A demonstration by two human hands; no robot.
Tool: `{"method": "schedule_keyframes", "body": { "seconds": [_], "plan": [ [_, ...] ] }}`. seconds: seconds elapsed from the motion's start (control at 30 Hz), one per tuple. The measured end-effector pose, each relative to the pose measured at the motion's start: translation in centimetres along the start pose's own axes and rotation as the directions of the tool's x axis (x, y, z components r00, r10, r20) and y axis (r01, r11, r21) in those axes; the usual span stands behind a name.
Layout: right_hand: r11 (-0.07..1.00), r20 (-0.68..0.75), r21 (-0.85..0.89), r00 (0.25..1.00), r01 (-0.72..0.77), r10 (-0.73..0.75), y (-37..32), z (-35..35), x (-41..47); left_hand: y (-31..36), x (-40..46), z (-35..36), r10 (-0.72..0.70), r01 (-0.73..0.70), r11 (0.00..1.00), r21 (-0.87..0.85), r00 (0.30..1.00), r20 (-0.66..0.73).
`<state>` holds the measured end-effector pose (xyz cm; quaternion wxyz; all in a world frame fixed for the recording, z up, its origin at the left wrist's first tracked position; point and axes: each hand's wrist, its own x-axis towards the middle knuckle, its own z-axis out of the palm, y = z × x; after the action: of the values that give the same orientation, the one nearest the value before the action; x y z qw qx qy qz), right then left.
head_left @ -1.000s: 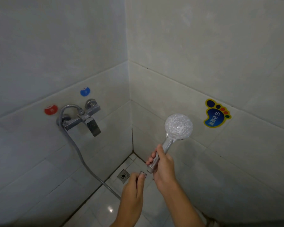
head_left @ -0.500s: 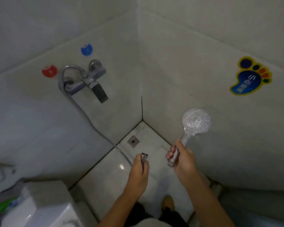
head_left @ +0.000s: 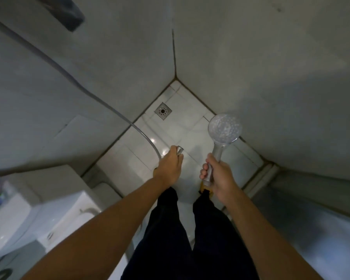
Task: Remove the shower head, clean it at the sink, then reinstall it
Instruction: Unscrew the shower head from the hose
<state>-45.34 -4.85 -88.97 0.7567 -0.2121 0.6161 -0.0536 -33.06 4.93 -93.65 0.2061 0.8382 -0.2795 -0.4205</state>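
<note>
Both hands are holding parts that are now apart. Gripping the lower handle of the round, clear-faced chrome shower head [head_left: 224, 128], the right hand [head_left: 218, 174] is wrapping its fingers around the stem so that the spray face is sitting beyond the knuckles. The head's long axis is running from that fist up and slightly right, toward the wall on the right side, with the bare threaded end poking out below the fist. Curling around the metal end fitting [head_left: 179, 149] of the grey flexible hose [head_left: 109, 107], the left hand [head_left: 169, 166] is holding it just short of the square steel floor drain [head_left: 163, 111], which is lying farther away, ahead of both hands in the corner of the white tiled floor [head_left: 190, 118].

Taking that drain as the landmark, the hose fitting is sitting nearer to it and on its near side, while the shower head is hanging off to its right. Fitting and handle are clearly separated, so removal is looking finished. With the right hand alone carrying the head, the next move is likely turning away toward the sink and letting the hose go.

A white toilet [head_left: 28, 219] is standing on the near left of the drain.
</note>
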Motion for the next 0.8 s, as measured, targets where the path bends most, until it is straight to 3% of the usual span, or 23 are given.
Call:
{"method": "schedule_keyframes", "body": {
  "seconds": [0.37, 0.8],
  "plan": [
    [0.968, -0.153, -0.204, 0.981, -0.147, 0.117, 5.4, -3.7, 15.6, -10.0, 12.3, 9.5, -0.186, 0.187, 0.978, 0.088, 0.982, -0.027],
    [0.939, -0.118, -0.282, 0.978, -0.198, 0.170, 13.1, -8.5, 33.9, -22.7, 27.3, 22.2, -0.172, 0.162, 0.976, 0.142, 0.983, 0.060]
  ]
}}
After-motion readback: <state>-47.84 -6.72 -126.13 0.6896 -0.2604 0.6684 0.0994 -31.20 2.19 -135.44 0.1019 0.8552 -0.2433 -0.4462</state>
